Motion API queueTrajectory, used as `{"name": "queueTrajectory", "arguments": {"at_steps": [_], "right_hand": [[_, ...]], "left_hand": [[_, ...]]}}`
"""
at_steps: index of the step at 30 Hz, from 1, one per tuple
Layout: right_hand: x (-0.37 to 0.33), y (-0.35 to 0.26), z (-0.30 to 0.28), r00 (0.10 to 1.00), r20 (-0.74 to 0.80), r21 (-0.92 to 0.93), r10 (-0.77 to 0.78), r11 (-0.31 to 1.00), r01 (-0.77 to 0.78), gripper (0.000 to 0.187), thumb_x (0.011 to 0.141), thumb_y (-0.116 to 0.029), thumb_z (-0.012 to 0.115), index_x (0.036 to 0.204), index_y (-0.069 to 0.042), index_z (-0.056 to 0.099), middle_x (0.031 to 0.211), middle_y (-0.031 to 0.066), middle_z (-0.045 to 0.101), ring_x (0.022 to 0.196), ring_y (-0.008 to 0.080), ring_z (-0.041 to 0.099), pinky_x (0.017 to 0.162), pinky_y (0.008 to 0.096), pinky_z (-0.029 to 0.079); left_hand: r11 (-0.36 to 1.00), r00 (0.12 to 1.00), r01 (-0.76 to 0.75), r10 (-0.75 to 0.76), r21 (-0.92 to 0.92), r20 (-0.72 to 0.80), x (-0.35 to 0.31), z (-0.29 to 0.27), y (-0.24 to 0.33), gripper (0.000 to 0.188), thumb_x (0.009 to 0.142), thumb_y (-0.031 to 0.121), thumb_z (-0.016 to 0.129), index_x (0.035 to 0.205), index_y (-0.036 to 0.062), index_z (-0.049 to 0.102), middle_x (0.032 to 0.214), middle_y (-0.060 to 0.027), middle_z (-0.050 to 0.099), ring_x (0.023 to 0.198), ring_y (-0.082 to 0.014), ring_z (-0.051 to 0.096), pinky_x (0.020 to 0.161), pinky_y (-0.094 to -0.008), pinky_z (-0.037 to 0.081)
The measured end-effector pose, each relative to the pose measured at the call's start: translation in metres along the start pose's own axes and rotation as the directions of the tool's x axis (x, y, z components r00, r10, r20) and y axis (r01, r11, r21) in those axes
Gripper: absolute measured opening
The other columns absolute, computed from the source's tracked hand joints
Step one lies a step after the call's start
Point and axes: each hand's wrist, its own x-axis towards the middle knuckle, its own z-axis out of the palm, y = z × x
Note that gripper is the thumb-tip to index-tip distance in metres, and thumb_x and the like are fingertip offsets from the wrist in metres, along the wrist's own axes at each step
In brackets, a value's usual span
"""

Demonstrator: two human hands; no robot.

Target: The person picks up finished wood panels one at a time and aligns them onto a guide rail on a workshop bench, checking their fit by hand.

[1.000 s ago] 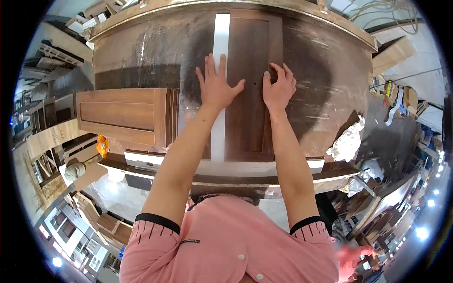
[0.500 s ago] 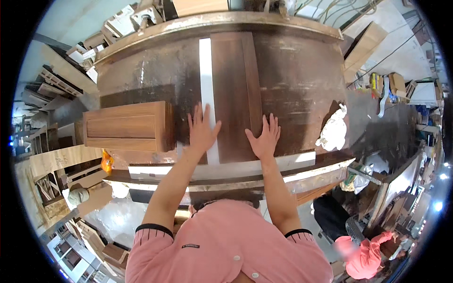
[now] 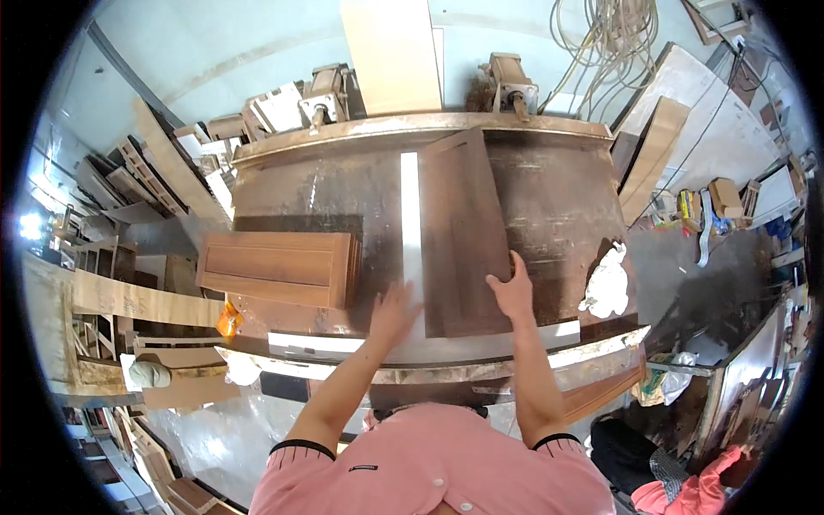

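Observation:
A dark brown wooden panel, framed like a cabinet door, lies lengthwise on the workbench, its far end turned a little askew. My right hand holds its right edge near the close end, thumb over the face and fingers along the side. A white strip runs along the panel's left side. Over the near part of that strip is my left hand, slightly blurred, its fingers stretched out beside the panel's lower left edge. It holds nothing that I can see.
A stack of brown panels sits on the bench's left. A crumpled white cloth lies at its right end. Another white strip runs along the near edge. Two clamps stand behind the raised back rail. A person in a pink top is at lower right.
The panel has turned, and its right side has shifted. My right hand has gone from lying open to gripping its edge. My left hand has moved down the white strip. The view has tilted up.

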Motion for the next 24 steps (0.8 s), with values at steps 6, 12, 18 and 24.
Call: {"name": "queueTrajectory", "arguments": {"at_steps": [6,12,18,24], "right_hand": [[-0.044,-0.028,-0.062,0.995,-0.008,-0.056,-0.102,0.993,0.101,0.056,0.086,-0.009,0.069,0.140,-0.007,0.056,0.127,0.0189,0.061,0.120,0.0372,0.060,0.102,0.0445,0.049],[-0.082,-0.033,0.007,0.932,0.111,0.075,-0.345,0.938,0.338,0.072,0.078,-0.015,0.079,0.144,-0.010,0.053,0.140,0.0184,0.052,0.127,0.0393,0.051,0.110,0.0462,0.042],[-0.070,-0.033,0.089,0.948,-0.039,-0.090,-0.316,0.946,0.311,0.048,0.080,-0.013,0.073,0.127,-0.016,0.069,0.135,0.0105,0.058,0.122,0.0401,0.051,0.105,0.0478,0.046],[-0.036,0.000,0.114,0.944,0.010,-0.235,-0.329,0.917,0.322,0.041,0.083,-0.022,0.073,0.123,-0.016,0.071,0.138,0.0079,0.056,0.127,0.0396,0.048,0.106,0.0541,0.041]], "left_hand": [[0.991,0.997,0.007,-0.017,-0.131,-0.081,0.006,-0.001,0.001,0.056,0.105,0.045,0.046,0.151,0.0121,0.048,0.158,-0.0166,0.044,0.149,-0.0337,0.038,0.120,-0.0570,0.029],[0.968,0.999,0.014,-0.026,-0.252,-0.044,0.014,0.001,-0.016,0.052,0.109,0.044,0.036,0.144,0.0121,0.056,0.149,-0.0179,0.054,0.143,-0.0364,0.045,0.117,-0.0558,0.033],[0.982,0.994,0.014,-0.033,-0.190,-0.102,0.014,-0.010,-0.006,0.044,0.108,0.036,0.034,0.137,0.0125,0.057,0.137,-0.0195,0.060,0.117,-0.0443,0.061,0.101,-0.0527,0.048],[0.974,0.996,0.083,-0.087,-0.210,-0.008,0.013,-0.016,-0.001,0.047,0.107,0.035,0.041,0.143,0.0109,0.059,0.150,-0.0200,0.053,0.139,-0.0375,0.049,0.114,-0.0481,0.040]]}}
